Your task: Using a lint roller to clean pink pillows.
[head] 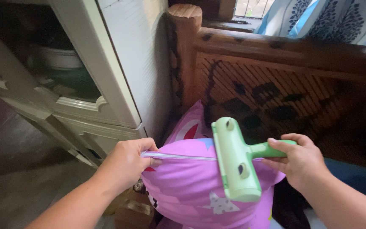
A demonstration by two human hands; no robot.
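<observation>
Purple fabric covered the pillow (191,186), which stood upright between the two hands, in front of a wooden headboard (276,85) and beside a pale cabinet (106,63). The left hand (126,163) was closed on the pillow's upper edge, pinching the seam and holding it taut. The right hand (299,161) was wrapped firmly around the handle of a green lint roller (236,159), whose head lay across the top of the pillow, touching or just above the fabric; contact could not be confirmed. The roller sat at the upper edge only, so the cleaning pass appeared, in my judgement, to be at an early stage, with the lower face of the cover not yet reached. No lint or debris was discernible on the fabric. A second pink cushion (189,123) rested behind the pillow.
</observation>
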